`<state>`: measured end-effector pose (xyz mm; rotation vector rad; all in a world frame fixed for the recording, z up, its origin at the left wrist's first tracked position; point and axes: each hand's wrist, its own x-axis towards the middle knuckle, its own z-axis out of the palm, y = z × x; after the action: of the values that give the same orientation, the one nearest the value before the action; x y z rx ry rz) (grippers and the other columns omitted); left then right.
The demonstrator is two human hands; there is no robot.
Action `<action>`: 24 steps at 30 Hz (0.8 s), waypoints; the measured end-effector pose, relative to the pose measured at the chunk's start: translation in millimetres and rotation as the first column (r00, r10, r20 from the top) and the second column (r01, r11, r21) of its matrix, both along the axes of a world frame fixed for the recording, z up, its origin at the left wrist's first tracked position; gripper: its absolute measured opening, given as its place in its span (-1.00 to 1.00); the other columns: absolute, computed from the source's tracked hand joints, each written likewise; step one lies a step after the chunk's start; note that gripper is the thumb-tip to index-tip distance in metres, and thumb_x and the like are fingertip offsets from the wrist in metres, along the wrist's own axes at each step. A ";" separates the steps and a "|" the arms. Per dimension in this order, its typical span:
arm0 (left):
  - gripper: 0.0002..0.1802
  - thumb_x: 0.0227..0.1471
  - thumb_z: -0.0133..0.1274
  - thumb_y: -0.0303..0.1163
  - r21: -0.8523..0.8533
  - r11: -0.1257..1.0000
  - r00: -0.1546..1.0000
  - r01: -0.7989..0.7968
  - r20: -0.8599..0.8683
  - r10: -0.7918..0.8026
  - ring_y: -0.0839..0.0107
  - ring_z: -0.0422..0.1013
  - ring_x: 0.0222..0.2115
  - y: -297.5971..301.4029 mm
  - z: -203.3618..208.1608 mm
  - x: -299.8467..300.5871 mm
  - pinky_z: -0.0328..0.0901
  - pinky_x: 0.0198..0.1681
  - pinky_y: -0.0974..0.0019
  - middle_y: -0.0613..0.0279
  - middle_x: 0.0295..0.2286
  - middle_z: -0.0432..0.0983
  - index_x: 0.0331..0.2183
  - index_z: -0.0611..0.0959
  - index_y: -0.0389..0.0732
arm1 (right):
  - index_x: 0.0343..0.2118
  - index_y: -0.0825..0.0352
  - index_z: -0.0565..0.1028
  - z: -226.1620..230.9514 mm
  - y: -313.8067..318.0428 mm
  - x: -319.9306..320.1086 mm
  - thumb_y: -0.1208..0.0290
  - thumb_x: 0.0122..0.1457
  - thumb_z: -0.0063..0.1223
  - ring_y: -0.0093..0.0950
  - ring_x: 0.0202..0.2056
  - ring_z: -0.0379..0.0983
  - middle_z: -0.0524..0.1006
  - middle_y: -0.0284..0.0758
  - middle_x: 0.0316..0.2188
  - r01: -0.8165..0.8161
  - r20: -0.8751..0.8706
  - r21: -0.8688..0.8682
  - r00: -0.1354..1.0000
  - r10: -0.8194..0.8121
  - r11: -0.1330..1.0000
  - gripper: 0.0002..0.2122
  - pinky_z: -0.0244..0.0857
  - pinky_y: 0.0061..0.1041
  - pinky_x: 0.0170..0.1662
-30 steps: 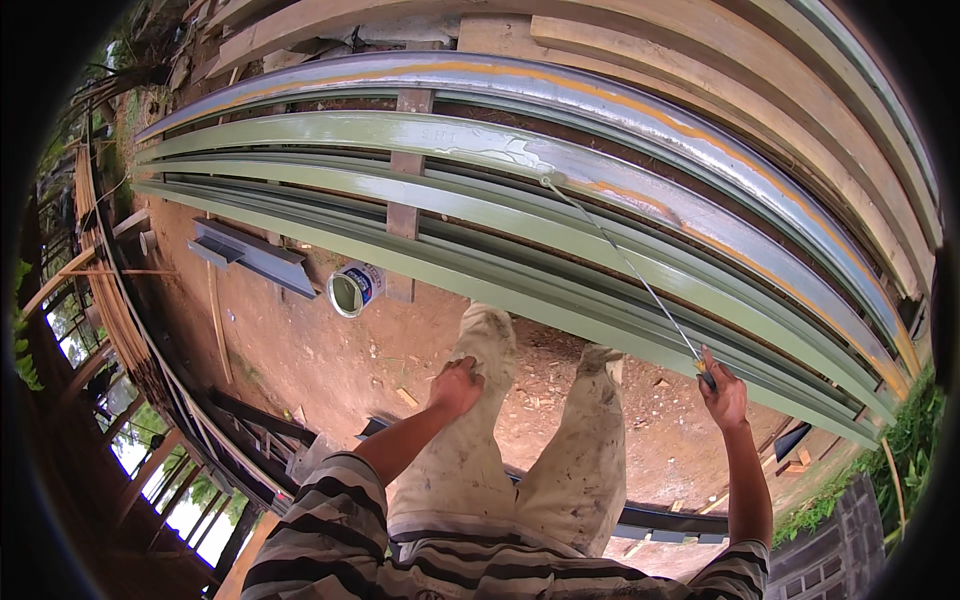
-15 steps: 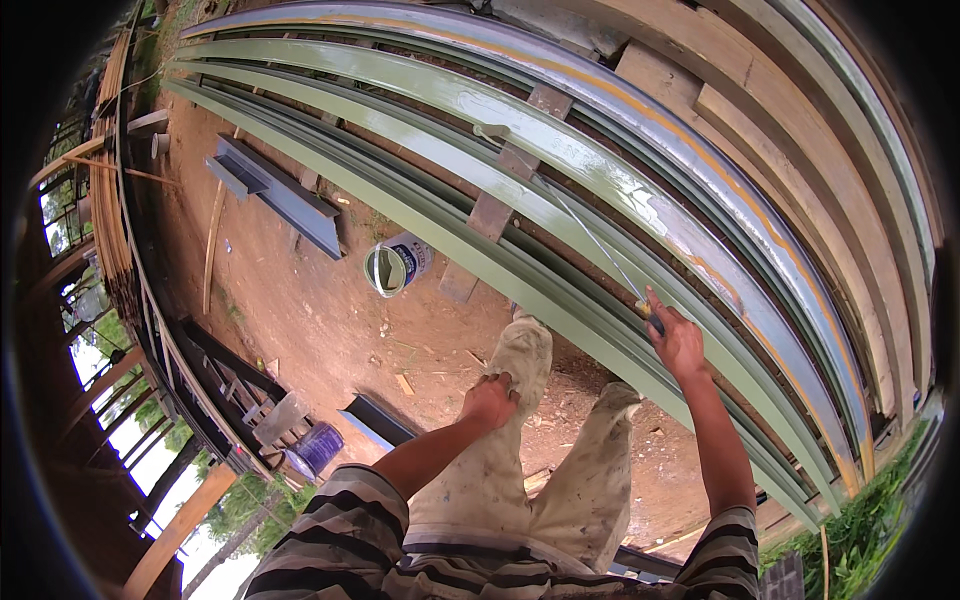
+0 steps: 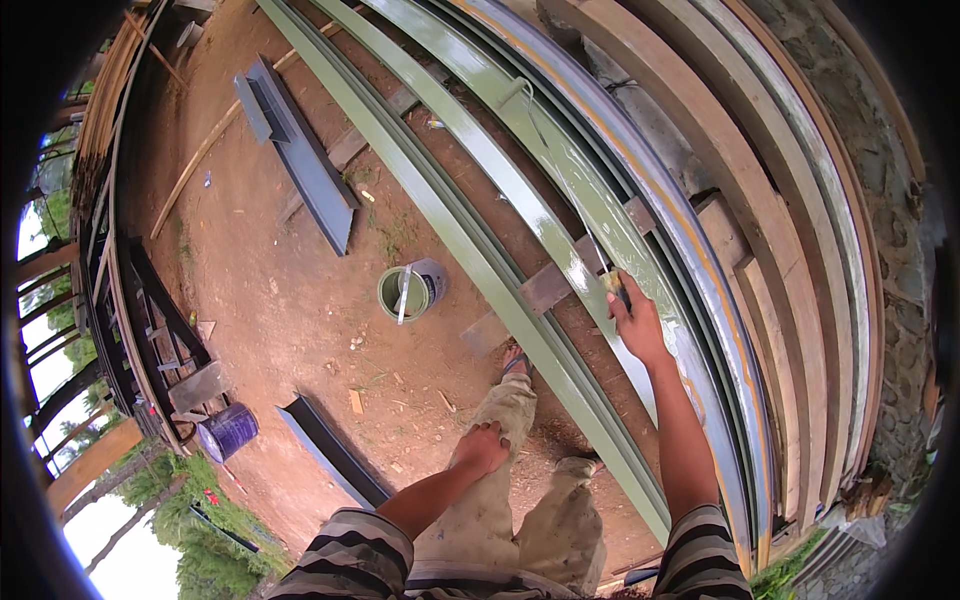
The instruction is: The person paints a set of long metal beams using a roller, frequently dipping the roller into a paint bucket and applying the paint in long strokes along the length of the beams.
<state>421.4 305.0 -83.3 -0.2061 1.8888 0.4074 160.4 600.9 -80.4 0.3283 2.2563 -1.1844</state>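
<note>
My right hand [image 3: 638, 325] is closed round the handle of a paint roller [image 3: 570, 190] with a long thin metal rod. Its roller head [image 3: 510, 92] rests on a wide metal beam [image 3: 600, 205] coated in wet, glossy green paint. Nearer me along that beam, the surface shows bare grey with an orange streak. My left hand [image 3: 482, 448] lies on my trouser leg by the knee, its fingers draped over the cloth and holding nothing. Left of the beams, a paint bucket [image 3: 430, 283] with green paint inside and a pale handle stands on the dirt.
More green beams [image 3: 480, 245] run alongside, laid across a timber support [image 3: 550, 287]. Thick wooden planks [image 3: 740, 170] are stacked to the right. Dark steel channels [image 3: 305, 170] and a purple bucket [image 3: 228, 432] sit on the ground at left.
My view has turned, so the beams run more steeply. The roller head has gone farther along and sits on the wide beam; my right arm reaches farther forward. My left hand stays on my leg.
</note>
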 end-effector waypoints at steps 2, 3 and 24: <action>-0.44 0.12 -0.08 -0.08 -0.006 1.000 1.000 -0.027 0.016 0.027 -0.01 0.38 0.12 -7.6 -1.0 1.4 0.31 0.18 0.00 -0.09 0.06 0.47 0.06 0.49 -0.22 | 0.27 0.40 0.32 -4.4 -24.0 -50.8 0.29 0.37 0.01 -0.40 -0.47 0.54 0.60 -0.23 -0.48 -0.025 -0.116 -0.067 0.993 0.018 0.997 -0.52 0.40 -0.37 -0.32; -0.44 0.12 -0.08 -0.08 -0.010 0.999 0.999 -0.043 0.025 0.043 -0.02 0.39 0.11 -10.5 -2.9 2.1 0.32 0.18 0.00 -0.09 0.06 0.47 0.06 0.49 -0.22 | 0.27 0.40 0.33 3.0 -37.9 -79.8 0.27 0.38 -0.02 -0.45 -0.55 0.46 0.58 -0.26 -0.50 0.024 -0.036 -0.147 0.999 -0.029 0.989 -0.53 0.35 -0.41 -0.42; -0.45 0.09 -0.04 -0.09 -0.006 0.996 0.994 -0.092 -0.060 0.091 -0.03 0.44 0.05 3.0 7.5 13.8 0.36 0.11 -0.02 -0.13 -0.02 0.54 0.03 0.51 -0.22 | 0.12 0.40 0.45 22.2 -55.8 -194.5 0.14 0.42 -0.08 -0.61 -0.71 0.24 0.54 -0.18 -0.51 0.168 0.232 -0.293 0.968 -0.100 0.941 -0.58 0.17 -0.54 -0.68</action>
<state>435.2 307.9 -75.8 -0.2901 1.9447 0.4720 -34.1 545.1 -58.2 0.4672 1.8520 -1.4757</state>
